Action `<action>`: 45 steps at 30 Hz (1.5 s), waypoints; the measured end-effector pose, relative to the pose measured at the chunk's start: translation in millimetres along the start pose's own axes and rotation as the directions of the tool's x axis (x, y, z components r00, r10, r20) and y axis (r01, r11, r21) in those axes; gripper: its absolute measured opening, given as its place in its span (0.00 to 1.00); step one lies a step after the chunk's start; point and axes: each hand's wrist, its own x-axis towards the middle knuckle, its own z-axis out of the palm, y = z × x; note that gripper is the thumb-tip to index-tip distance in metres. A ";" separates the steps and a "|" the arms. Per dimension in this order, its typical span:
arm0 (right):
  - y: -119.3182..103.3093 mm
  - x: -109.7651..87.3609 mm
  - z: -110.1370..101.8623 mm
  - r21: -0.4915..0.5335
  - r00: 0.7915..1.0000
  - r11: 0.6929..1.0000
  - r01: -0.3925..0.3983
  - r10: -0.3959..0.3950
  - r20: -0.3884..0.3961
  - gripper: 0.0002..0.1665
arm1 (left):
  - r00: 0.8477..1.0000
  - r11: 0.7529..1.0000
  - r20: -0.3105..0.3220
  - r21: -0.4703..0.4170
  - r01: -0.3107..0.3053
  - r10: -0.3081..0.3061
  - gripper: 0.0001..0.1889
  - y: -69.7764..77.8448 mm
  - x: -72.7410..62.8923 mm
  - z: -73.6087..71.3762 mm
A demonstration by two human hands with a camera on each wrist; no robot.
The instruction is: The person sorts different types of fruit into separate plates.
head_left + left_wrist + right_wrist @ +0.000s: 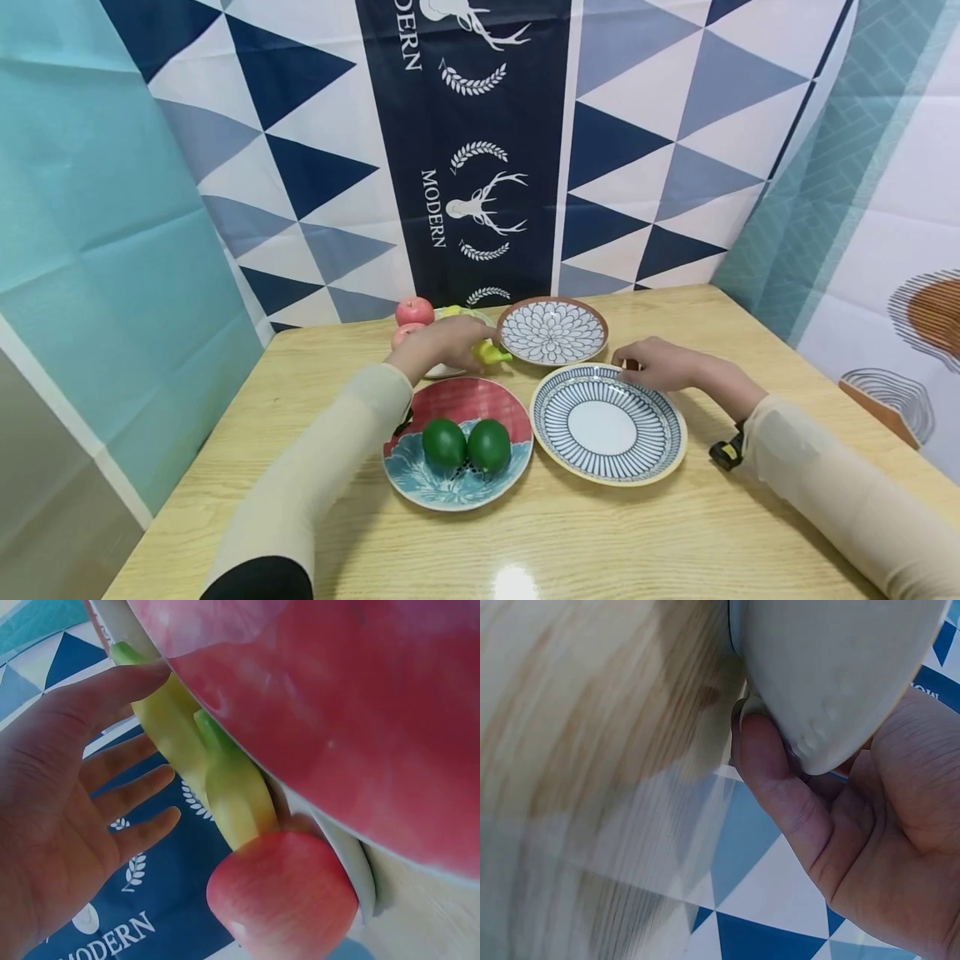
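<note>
In the head view my left hand [453, 340] is over the pale plate [444, 372] of fruit at the back. The left wrist view shows its thumb across the stem end of one banana [166, 727], fingers extended beside it. Another banana [232, 787] lies alongside, against a red apple [283, 896]. My right hand [660, 364] is at the far right rim of a blue-striped plate [603, 427]. In the right wrist view its thumb [780, 769] presses the plate's pale outer side, while the fingers are partly hidden behind the rim.
Two dark green fruits [467, 446] sit on a red and blue plate [459, 496] in front of the left arm. A brown-rimmed plate [553, 332] with a petal pattern stands at the back. Patterned cloth [480, 167] hangs behind the wooden table [600, 542].
</note>
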 end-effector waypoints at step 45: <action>2.2 0.5 2.0 0.012 1.000 1.000 0.012 -0.012 0.001 0.03 | 0.994 0.998 -0.093 0.037 -0.054 0.057 0.20 12.4 -3.2 16.3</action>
